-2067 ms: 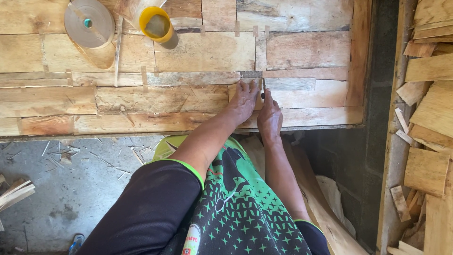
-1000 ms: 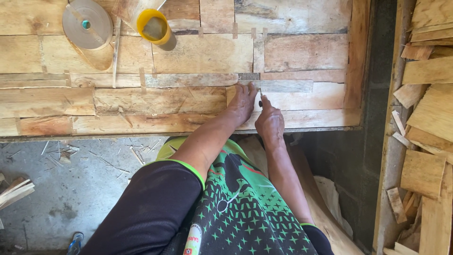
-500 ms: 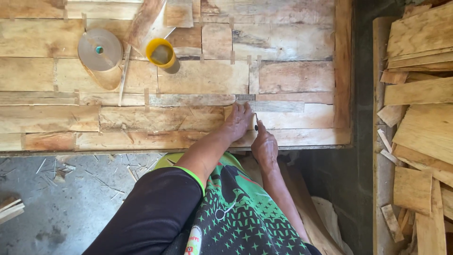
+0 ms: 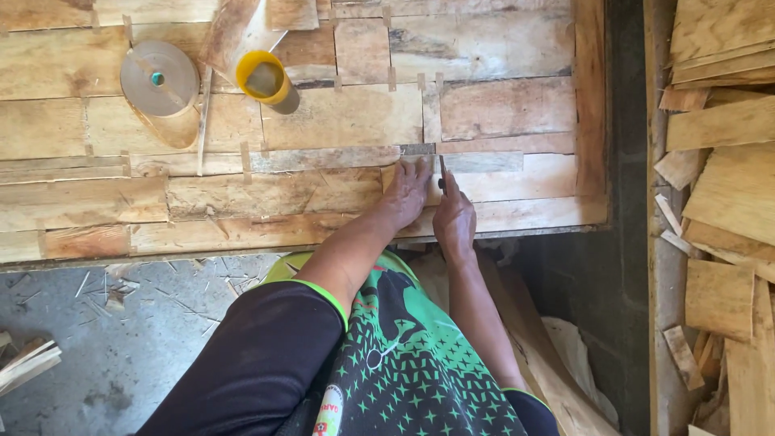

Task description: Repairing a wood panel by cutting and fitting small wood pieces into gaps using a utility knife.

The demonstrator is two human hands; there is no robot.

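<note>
My left hand [image 4: 408, 190] lies flat, fingers together, on a strip of thin wood veneer [image 4: 323, 190] near the table's front edge. Right beside it, my right hand [image 4: 454, 220] is closed around a thin dark blade [image 4: 441, 167]. The blade's tip points away from me and rests at a seam between two veneer pieces. The two hands almost touch. A roll of brown paper tape [image 4: 159, 78] lies flat at the far left, and next to it stands a yellow cup [image 4: 262, 78].
The table [image 4: 593, 105] is covered with patched veneer sheets joined by short tape strips. Stacks of loose veneer offcuts [image 4: 726, 186] lie to the right across a dark gap. Below the table edge is a grey concrete floor [image 4: 97, 355] with wood slivers.
My right hand has slid a little toward me along the seam. The left hand has stayed pressed on the veneer. The view has shifted, so more of the table's far side shows.
</note>
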